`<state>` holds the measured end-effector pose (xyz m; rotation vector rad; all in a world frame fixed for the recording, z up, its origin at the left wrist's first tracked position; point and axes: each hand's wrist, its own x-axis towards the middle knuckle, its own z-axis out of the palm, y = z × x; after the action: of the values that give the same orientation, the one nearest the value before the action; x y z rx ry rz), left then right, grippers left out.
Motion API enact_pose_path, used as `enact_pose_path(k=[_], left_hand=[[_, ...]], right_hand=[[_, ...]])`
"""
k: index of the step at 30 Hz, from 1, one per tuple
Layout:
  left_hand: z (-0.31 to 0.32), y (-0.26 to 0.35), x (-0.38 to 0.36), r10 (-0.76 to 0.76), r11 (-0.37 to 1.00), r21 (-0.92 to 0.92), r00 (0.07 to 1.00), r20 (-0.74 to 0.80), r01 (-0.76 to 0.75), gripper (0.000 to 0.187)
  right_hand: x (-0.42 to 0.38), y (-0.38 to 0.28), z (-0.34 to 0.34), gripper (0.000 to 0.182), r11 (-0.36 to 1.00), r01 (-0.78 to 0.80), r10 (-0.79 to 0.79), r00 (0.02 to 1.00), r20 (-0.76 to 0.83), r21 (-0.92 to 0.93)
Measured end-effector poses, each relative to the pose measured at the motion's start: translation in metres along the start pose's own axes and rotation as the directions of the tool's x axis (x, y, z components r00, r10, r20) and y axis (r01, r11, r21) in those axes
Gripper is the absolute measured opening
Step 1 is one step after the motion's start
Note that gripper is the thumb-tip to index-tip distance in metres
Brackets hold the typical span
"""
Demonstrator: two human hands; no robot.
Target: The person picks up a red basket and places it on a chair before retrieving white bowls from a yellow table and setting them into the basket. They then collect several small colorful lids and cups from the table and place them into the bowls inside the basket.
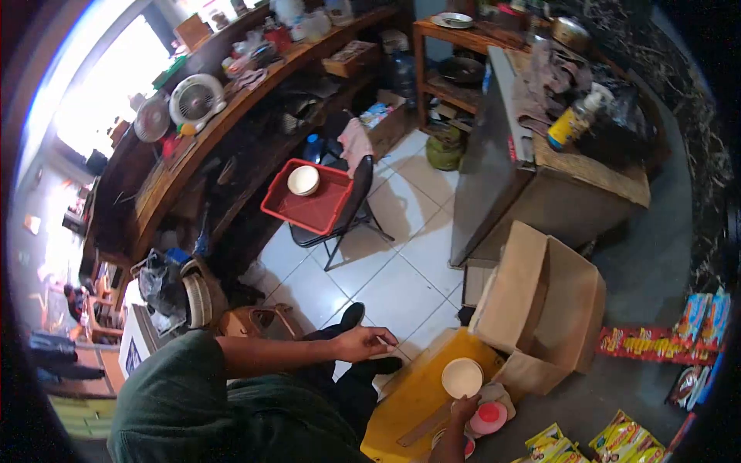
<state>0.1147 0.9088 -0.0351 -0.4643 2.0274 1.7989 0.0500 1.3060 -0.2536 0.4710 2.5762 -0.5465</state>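
My right hand [465,409] grips the near edge of a cream bowl [462,378] above a yellow surface [417,397]. Right beside that hand is a pink-and-red round container [489,417], and more round dishes are partly hidden under my forearm. A flat brown strip [424,426] lies on the yellow surface to its left. My left hand [367,343] hangs in the air over the floor, holding nothing, its fingers loosely bent and apart. Farther off, a pale bowl [303,180] sits in a red tray [285,210] on a black folding chair [360,202].
An open cardboard box [567,309] stands right of the yellow surface. Behind it is a grey cabinet [494,166] with a cloth and a spray bottle [575,119] on top. Snack packets [629,440] lie at lower right. A long wooden shelf [255,92] with fans curves along the left.
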Motion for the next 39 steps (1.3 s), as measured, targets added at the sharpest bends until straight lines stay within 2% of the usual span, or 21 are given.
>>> enact_pose_path(k=[3, 6, 8, 9, 10, 12, 14, 16, 17, 19, 20, 21, 22, 25, 27, 29, 31, 33, 34, 36, 39], left_hand=[[0.005, -0.001, 0.0, 0.036, 0.998, 0.052, 0.993, 0.113, -0.042, 0.032], [0.018, 0.0, 0.001, 0.088, 0.996, 0.017, 0.994, 0.067, -0.089, 0.03], [0.023, -0.002, 0.005, 0.056, 0.998, 0.009, 0.996, 0.074, -0.056, 0.028], [0.026, -0.005, 0.008, 0.077, 0.995, 0.063, 0.993, 0.09, -0.083, 0.027], [0.03, -0.011, 0.012, 0.097, 0.987, 0.118, 0.989, 0.111, -0.11, 0.027], [0.037, -0.028, 0.022, 0.103, 0.987, 0.106, 0.984, 0.146, -0.119, 0.027], [0.05, -0.035, 0.029, 0.19, 0.958, 0.187, 0.971, 0.147, -0.216, 0.027], [0.058, -0.038, 0.038, 0.208, 0.929, 0.28, 0.967, 0.144, -0.242, 0.032], [0.063, -0.042, 0.041, 0.172, 0.931, 0.303, 0.977, 0.126, -0.203, 0.042], [0.072, -0.045, 0.048, -0.104, 0.969, 0.237, 0.983, 0.151, 0.066, 0.066], [0.074, -0.05, 0.053, -0.092, 0.942, 0.334, 0.975, 0.204, 0.019, 0.076], [0.075, -0.055, 0.057, -0.109, 0.954, 0.296, 0.967, 0.23, 0.038, 0.073], [0.078, -0.054, 0.06, 0.016, 0.969, 0.231, 0.962, 0.274, -0.082, 0.065], [0.083, -0.044, 0.057, -0.125, 0.914, 0.405, 0.97, 0.208, 0.031, 0.049], [0.078, -0.08, 0.059, 0.061, 0.956, 0.28, 0.994, 0.091, -0.084, 0.04], [0.072, -0.094, 0.062, 0.043, 0.972, 0.226, 0.994, 0.1, -0.065, 0.039], [0.065, -0.1, 0.06, 0.022, 0.97, 0.242, 0.998, 0.065, -0.037, 0.041], [0.06, -0.1, 0.058, -0.062, 0.982, 0.186, 0.995, 0.079, 0.047, 0.041], [0.058, -0.1, 0.057, -0.144, 0.983, 0.128, 0.985, 0.093, 0.132, 0.042], [0.055, -0.091, 0.052, -0.144, 0.984, 0.119, 0.985, 0.095, 0.133, 0.043], [0.049, -0.105, 0.047, -0.128, 0.986, 0.121, 0.988, 0.09, 0.117, 0.044]], right_hand=[[0.012, 0.022, 0.026, 0.027, 0.984, 0.142, -0.13, 0.984, -0.119, 0.105], [0.037, 0.065, 0.066, 0.021, 0.959, 0.229, -0.181, 0.949, -0.26, 0.169], [0.021, 0.057, 0.048, 0.019, 0.959, 0.056, -0.022, 0.992, -0.124, 0.279], [0.001, 0.022, 0.018, 0.022, 0.853, -0.2, 0.178, 0.98, 0.091, 0.481], [0.0, 0.028, 0.027, 0.022, 0.851, -0.203, 0.179, 0.979, 0.096, 0.483], [-0.012, 0.047, 0.04, 0.029, 0.793, 0.175, -0.026, 0.967, -0.254, 0.584], [-0.06, 0.005, 0.015, 0.036, 0.524, 0.121, -0.009, 0.991, -0.136, 0.843], [-0.066, 0.025, 0.034, 0.036, 0.092, -0.192, -0.078, 0.977, 0.2, 0.977], [-0.065, 0.047, 0.074, 0.036, 0.063, -0.15, -0.039, 0.988, 0.152, 0.987], [-0.116, -0.045, 0.001, 0.037, 0.361, -0.111, -0.009, 0.992, 0.122, 0.926], [-0.122, -0.042, 0.02, 0.038, 0.282, -0.108, -0.024, 0.992, 0.12, 0.953], [-0.128, -0.049, 0.012, 0.037, 0.336, -0.177, -0.119, 0.966, 0.229, 0.925], [-0.14, -0.067, 0.009, 0.036, 0.184, -0.196, -0.13, 0.966, 0.221, 0.963], [-0.147, -0.076, 0.01, 0.024, 0.255, -0.086, -0.287, 0.945, 0.161, 0.963], [-0.141, -0.073, 0.018, 0.025, 0.248, -0.066, -0.313, 0.939, 0.145, 0.966], [-0.124, -0.063, 0.029, 0.025, 0.176, -0.103, -0.069, 0.991, 0.116, 0.979], [-0.09, -0.029, 0.064, 0.037, 0.321, -0.157, 0.197, 0.976, 0.096, 0.934], [-0.054, 0.005, 0.099, 0.047, 0.613, -0.21, 0.441, 0.891, -0.11, 0.762], [-0.036, 0.024, 0.119, 0.047, 0.609, -0.211, 0.444, 0.89, -0.108, 0.765], [-0.01, 0.055, 0.15, 0.052, 0.817, -0.146, 0.333, 0.909, -0.25, 0.558], [0.017, 0.049, 0.136, 0.044, 0.844, -0.182, 0.316, 0.929, -0.193, 0.505]])
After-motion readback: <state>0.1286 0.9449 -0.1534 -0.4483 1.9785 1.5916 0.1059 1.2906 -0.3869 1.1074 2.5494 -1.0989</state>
